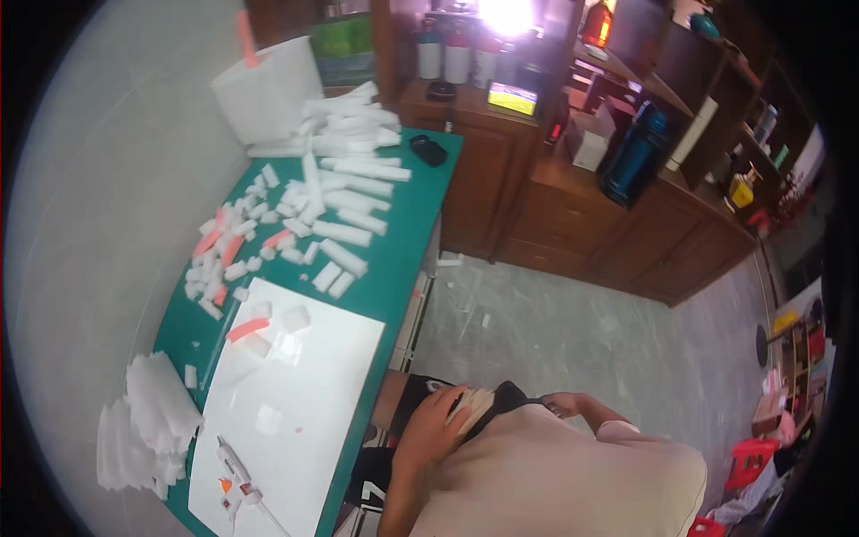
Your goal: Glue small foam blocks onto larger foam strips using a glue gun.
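Observation:
At my waist, my left hand [434, 425] has its fingers around a bunched cream cloth [477, 407] over the black shorts [416, 398]. My right hand [562, 404] is at the other side of the shorts, by the hem of my pale shirt [555, 474]; its fingers are partly hidden. Left of my arms, a white board [291, 421] lies on the green tabletop [407, 242]. On the board rest a hot glue gun [237, 470], a pink curved piece [248, 330] and a few white foam-like pieces [296, 319]. Neither hand touches them.
White rolled sticks [362, 192] and short white and pink pieces [233, 246] cover the table's far part. A pile of white sheets [148, 425] sits at its left edge. A white bag [268, 94] and a black object [428, 150] are farther back. Wooden cabinets [555, 210] line the room.

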Tool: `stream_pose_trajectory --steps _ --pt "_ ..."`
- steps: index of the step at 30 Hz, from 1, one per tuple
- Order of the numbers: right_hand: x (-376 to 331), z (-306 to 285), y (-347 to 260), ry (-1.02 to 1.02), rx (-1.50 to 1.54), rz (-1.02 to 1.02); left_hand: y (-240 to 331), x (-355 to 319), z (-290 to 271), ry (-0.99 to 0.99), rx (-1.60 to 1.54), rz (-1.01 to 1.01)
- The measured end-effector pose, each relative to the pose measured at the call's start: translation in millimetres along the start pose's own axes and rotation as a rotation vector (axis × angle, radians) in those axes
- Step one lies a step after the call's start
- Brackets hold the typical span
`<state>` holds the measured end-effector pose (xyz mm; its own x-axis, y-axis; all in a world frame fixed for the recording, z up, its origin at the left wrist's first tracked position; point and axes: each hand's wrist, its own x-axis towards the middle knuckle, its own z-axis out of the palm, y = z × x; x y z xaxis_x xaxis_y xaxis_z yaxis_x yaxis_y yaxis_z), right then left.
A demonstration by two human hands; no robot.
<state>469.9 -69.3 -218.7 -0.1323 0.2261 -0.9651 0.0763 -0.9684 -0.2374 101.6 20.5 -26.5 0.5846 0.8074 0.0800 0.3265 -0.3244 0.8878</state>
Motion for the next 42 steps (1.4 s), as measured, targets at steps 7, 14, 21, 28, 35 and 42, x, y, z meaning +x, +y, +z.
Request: stream_pose_trajectory --steps 7,14,21,28,35,42 --pt "10.1 5.6 -104.8 0.579 -0.888 -0.673 20.2 -88.4 -38.7 0.676 0.048 -0.223" --pt "-118.9 180.5 -263.7 0.574 -0.722 -1.417 12.1 -137.5 -53.3 1.315 0.465 -0.415" --pt "-122.1 230.0 -376.9 0.711 -0.866 -1.934 -6.0 -139.7 -49.8 1.280 0.638 -0.462" --pt "-89.3 226.1 -444.9 0.579 -0.875 -1.694 -10.4 -137.8 -48.8 1.229 0.656 -0.467" --pt "-94.8 217.9 -449.5 0.441 -0.711 -1.925 -6.1 -135.5 -50.1 1.271 0.669 -0.546" --pt "-80.6 203.4 -503.9 0.748 -0.883 -1.716 -12.2 -135.0 -51.8 1.283 0.684 -0.489"
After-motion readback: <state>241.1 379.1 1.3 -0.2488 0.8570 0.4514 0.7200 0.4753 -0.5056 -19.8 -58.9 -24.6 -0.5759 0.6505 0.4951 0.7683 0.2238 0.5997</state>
